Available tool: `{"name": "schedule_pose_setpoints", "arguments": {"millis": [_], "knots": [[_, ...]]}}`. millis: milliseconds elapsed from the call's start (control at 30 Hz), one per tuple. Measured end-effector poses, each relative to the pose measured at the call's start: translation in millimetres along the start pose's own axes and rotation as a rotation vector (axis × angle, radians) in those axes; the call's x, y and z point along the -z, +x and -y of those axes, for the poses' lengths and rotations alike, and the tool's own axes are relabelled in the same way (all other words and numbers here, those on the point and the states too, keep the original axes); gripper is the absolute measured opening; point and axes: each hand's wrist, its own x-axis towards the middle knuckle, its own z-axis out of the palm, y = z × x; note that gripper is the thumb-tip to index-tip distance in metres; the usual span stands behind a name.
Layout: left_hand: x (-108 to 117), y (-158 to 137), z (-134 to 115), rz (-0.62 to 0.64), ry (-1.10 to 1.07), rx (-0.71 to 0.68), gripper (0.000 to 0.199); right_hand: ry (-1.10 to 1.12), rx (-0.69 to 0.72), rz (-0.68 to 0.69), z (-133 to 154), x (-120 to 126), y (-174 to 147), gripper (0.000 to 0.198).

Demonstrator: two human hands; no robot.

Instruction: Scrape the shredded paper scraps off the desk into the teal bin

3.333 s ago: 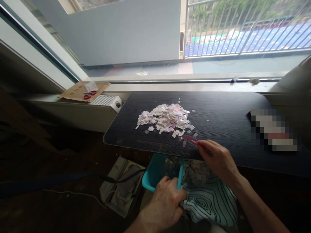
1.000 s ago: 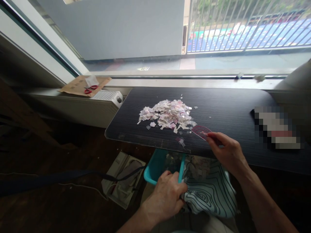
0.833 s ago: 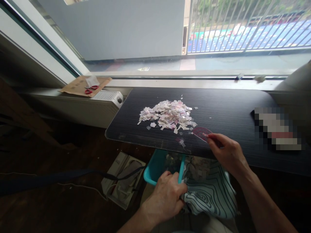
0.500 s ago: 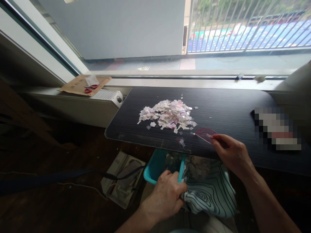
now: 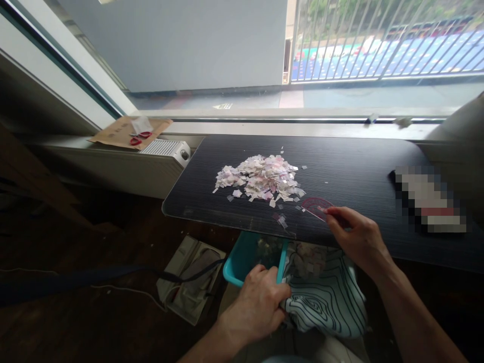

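Note:
My right hand [image 5: 355,234] pinches a half-round, pinkish see-through plastic piece [image 5: 315,205] that looks like a protractor. Its straight edge faces the table's front, just right of a few loose scraps. A heap of small pale and pinkish paper scraps [image 5: 264,176] lies on the black table [image 5: 351,161]. Below the table's front edge, my left hand [image 5: 260,297] is closed at the near rim of a teal plastic bin [image 5: 233,267]. Its fingers also meet the edge of a patterned white-green cloth bag [image 5: 321,302]; the grip is partly hidden. Scraps [image 5: 310,259] show in the bag's mouth.
Red-handled scissors [image 5: 140,137] rest on a brown paper envelope [image 5: 113,133] at the left sill, beside a white radiator [image 5: 166,150]. A blurred-out object [image 5: 431,199] lies at the table's right. An open pale box [image 5: 192,282] stands on the floor left of the bin.
My right hand and the plastic piece have shifted very slightly left. The whole view has drifted a little; my left hand keeps its place at the bin.

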Motion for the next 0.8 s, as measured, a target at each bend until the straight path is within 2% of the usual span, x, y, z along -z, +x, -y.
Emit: {"name": "schedule_pose_setpoints", "arguments": {"millis": [100,233,367,467,633,800], "knots": [[1,0,0,0.008,0.007,0.003,0.007,0.027,0.065,0.045,8,-7,1,0.019],[0,-1,0,0.014,0.028,0.007,0.008,0.095,0.16,0.169,18,-10,-1,0.018],[0,-2,0,0.027,0.062,0.001,0.01,0.108,0.19,0.273,25,-11,-3,0.016],[1,-1,0,0.03,0.091,0.0,0.01,0.094,0.213,0.278,28,-13,-1,0.019],[1,0,-2,0.0,0.105,-0.02,0.009,0.047,0.23,0.185,29,-10,-4,0.016],[3,3,-5,0.011,0.105,-0.036,0.01,0.118,0.261,0.319,29,-5,-15,0.016]]}}
